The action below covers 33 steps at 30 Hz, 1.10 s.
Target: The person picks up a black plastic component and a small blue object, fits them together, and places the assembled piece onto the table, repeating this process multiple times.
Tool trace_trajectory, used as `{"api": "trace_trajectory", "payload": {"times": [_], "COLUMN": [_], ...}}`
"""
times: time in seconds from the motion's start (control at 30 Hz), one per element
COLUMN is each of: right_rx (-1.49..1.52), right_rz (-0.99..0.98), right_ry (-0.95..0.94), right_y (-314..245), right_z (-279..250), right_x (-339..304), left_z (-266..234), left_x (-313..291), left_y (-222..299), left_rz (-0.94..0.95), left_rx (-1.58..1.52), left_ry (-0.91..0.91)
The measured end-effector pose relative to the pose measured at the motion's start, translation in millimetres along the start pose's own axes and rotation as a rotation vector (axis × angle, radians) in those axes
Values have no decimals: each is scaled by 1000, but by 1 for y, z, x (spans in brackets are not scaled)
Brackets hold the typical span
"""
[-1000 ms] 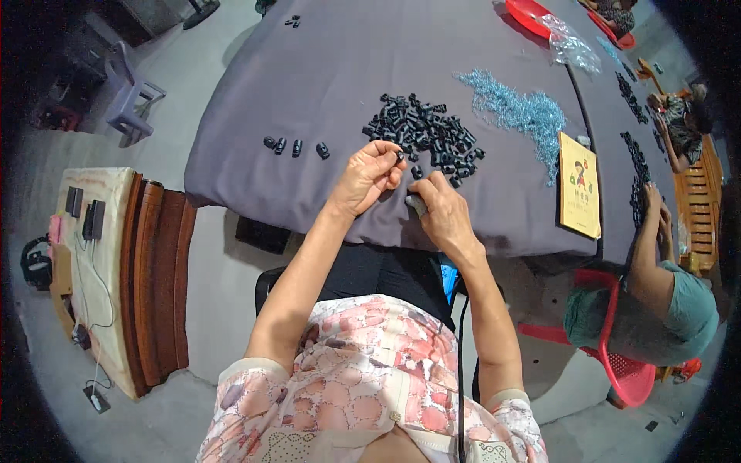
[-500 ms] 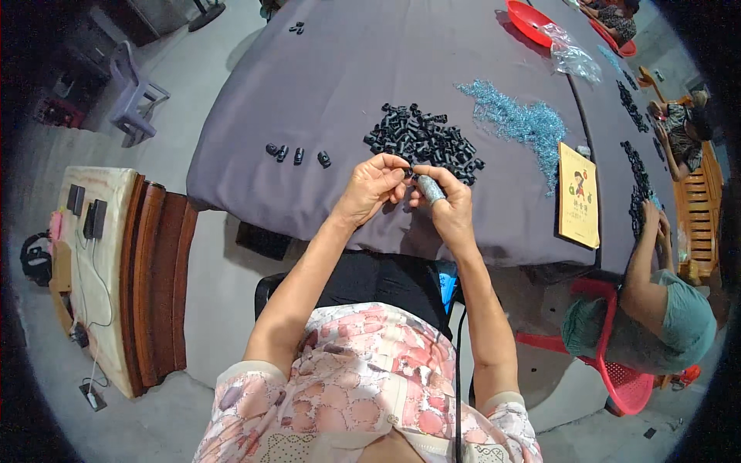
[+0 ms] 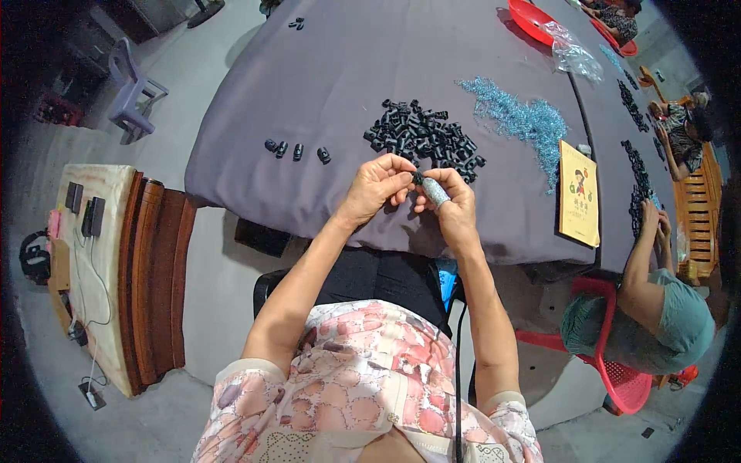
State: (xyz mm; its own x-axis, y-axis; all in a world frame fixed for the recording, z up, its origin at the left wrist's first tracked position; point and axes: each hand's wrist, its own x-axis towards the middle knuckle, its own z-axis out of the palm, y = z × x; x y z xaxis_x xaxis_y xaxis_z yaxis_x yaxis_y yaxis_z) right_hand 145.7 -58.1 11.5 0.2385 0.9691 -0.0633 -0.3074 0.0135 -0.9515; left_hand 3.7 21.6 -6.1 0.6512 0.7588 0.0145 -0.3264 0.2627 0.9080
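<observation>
My left hand (image 3: 378,187) and my right hand (image 3: 451,204) meet at the near side of a heap of small black plastic parts (image 3: 428,133). Pinched between both sets of fingertips is one small black plastic part (image 3: 417,178), partly covered by the fingers. A grey wrapping (image 3: 435,191) covers a finger of my right hand. To the left of my hands, a few similar black parts (image 3: 298,152) lie in a loose row on the grey cloth. Right of the heap spreads a pile of tiny, shiny light-blue pieces (image 3: 517,114), too small to make out singly.
A yellow booklet (image 3: 579,193) lies on the grey-clothed table (image 3: 309,85), near its right seam. Beyond are a red basin (image 3: 531,21) and a clear plastic bag (image 3: 577,60). At right, a person in green (image 3: 679,312) sits on a red chair (image 3: 617,378); others sit farther off.
My right hand has tilted slightly, and the black part between my fingertips shows more plainly. My left hand has barely shifted. The items on the table lie as before.
</observation>
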Motion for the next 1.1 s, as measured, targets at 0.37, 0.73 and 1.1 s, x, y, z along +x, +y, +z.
{"api": "trace_trajectory", "payload": {"times": [0.37,0.73,1.1], "right_rx": [-74,-125,-112], "right_rz": [-23,-12,48], "right_ry": [17,-31,-57], "right_y": [3,0,-4], "right_z": [-2,-10,-12], "right_x": [1,1,4], "left_z": [1,3,1], "left_x": [-2,-4,-7], "left_y": [1,5,10], "left_rz": [-9,-1,-31], "left_rx": [118,156,169], "left_ry": [-3,-92,-157]}}
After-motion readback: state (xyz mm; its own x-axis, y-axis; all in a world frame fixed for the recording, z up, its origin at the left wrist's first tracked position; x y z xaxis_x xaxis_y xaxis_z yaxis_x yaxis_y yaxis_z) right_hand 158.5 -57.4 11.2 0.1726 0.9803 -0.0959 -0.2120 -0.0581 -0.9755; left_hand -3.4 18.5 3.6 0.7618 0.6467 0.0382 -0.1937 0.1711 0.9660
